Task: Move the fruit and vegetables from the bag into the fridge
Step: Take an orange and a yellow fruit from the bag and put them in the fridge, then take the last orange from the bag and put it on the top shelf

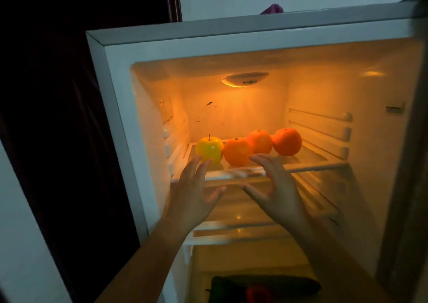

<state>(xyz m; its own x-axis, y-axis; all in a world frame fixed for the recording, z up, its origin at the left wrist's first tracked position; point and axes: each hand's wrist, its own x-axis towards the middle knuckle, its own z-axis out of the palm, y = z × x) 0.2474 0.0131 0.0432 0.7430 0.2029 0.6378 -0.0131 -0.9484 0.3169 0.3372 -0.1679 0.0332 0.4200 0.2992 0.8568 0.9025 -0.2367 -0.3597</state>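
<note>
The fridge (pixel 120 126) stands open, lit orange inside. On its top shelf (pixel 301 163) a yellow apple (pixel 209 148) sits at the left, with three oranges (pixel 236 152) (pixel 260 141) (pixel 287 141) in a row to its right. My left hand (pixel 192 198) is spread just in front of the apple, fingers straight, holding nothing. My right hand (pixel 275 193) hovers in front of the nearest orange, fingers relaxed and empty. Neither hand touches the fruit. The bag is out of view.
A second glass shelf (pixel 243 226) lies below the hands. At the bottom of the fridge lie a dark green vegetable (pixel 266 282) and something red (pixel 258 294). A dark door (pixel 58 94) stands to the left. A purple thing (pixel 272 8) rests on top of the fridge.
</note>
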